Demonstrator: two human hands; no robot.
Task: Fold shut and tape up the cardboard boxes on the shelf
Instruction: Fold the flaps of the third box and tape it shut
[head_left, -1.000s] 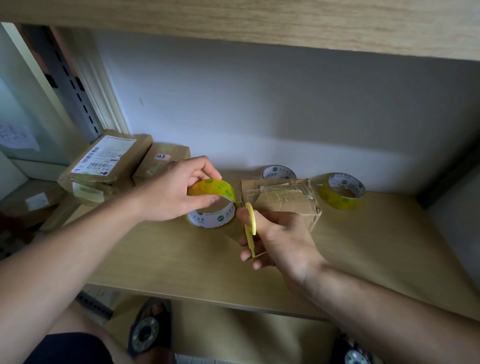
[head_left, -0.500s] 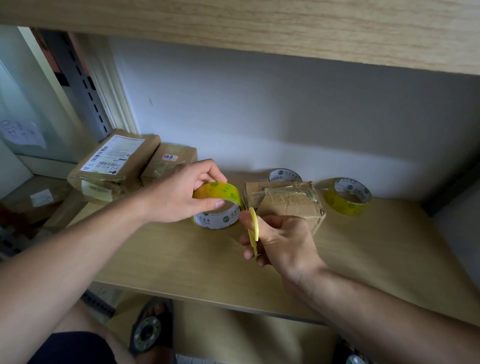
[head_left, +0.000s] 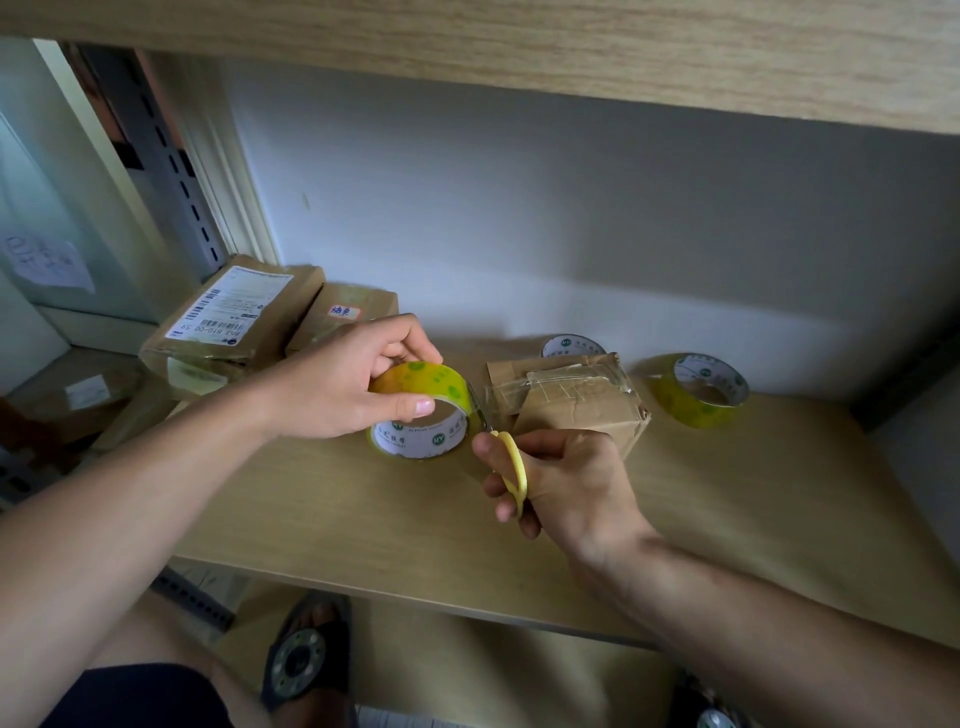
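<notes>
A small cardboard box (head_left: 576, 402), wrapped in clear tape, sits mid-shelf. My left hand (head_left: 348, 382) grips a yellow tape roll (head_left: 423, 410) just left of the box. A clear strip of tape (head_left: 480, 397) stretches from the roll to the box. My right hand (head_left: 566, 483) holds yellow-handled scissors (head_left: 511, 470) in front of the box, with the blades at the strip between roll and box. The blade tips are mostly hidden.
Two taped cardboard parcels (head_left: 234, 319) (head_left: 345, 317) lie at the shelf's back left. Spare tape rolls stand behind the box (head_left: 571, 345) and to its right (head_left: 698, 387). The wooden shelf (head_left: 753, 519) ends at a front edge near my wrists; an upper shelf board (head_left: 519, 47) hangs overhead.
The tape roll and my left hand stay beside the box. My right hand has brought the scissors up closer to the stretched tape strip.
</notes>
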